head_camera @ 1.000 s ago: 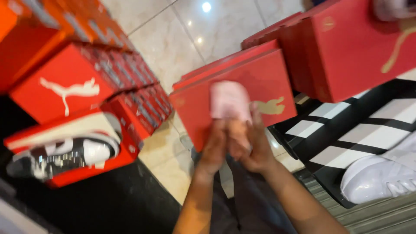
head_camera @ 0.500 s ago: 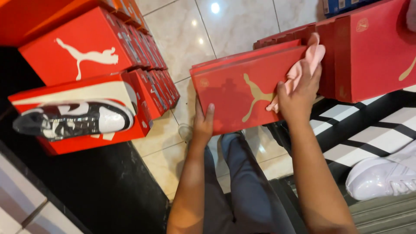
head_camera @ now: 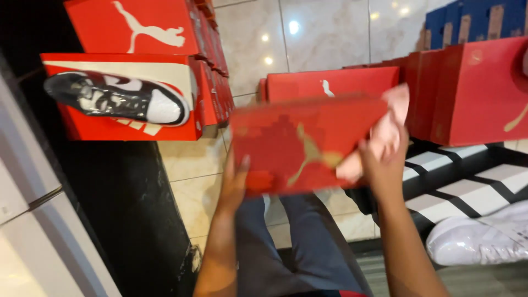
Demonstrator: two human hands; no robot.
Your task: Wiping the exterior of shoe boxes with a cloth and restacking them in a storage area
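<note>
Fingers of left hand (head_camera: 234,181) clasp red box lid (head_camera: 308,144) edge; right hand (head_camera: 385,162) fingers clenched on pink paper (head_camera: 385,135) and lid

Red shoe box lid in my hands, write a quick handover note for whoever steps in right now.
Left hand: gripping the left edge of the red lid, which is lifted and blurred.
Right hand: on the lid's right edge, also clutching a pink wad, likely paper or cloth.
Around: an open red box with a black-and-white shoe lies to the left; more red boxes stand ahead and right; a white shoe lies on the striped mat at the right.
Done: lid raised off the floor.
Left: lid and pink wad still in hand, not set down.
</note>
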